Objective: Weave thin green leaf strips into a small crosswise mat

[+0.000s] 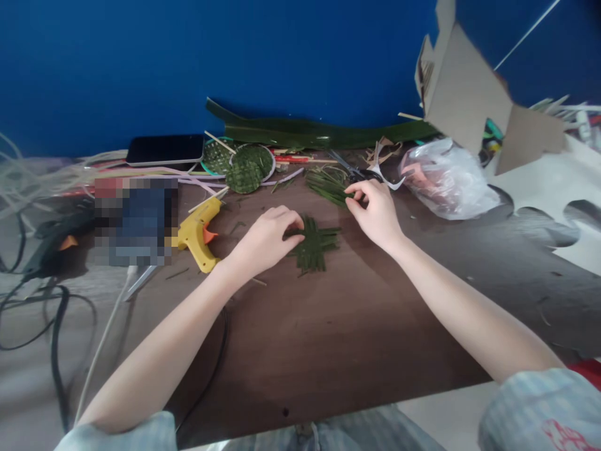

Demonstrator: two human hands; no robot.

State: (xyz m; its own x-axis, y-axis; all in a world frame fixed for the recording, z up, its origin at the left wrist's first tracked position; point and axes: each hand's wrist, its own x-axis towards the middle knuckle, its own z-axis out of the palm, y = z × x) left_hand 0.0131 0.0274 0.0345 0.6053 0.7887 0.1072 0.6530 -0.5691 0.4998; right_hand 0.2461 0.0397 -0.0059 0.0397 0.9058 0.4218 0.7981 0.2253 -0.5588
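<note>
A small cross-shaped mat woven from dark green leaf strips lies flat on the brown table. At its left edge rests my left hand, its thumb and forefinger apart with a gap between them. Up and to the right is a bundle of loose green leaf strips. My right hand is at the bundle's right end, thumb and forefinger closed around the end of a strip. Just behind that hand, a pair of scissors is partly hidden.
A yellow glue gun, a blurred-out device and cables lie left. Round woven green discs, a black phone and a long leaf line the back. Right are a clear plastic bag and cut cardboard.
</note>
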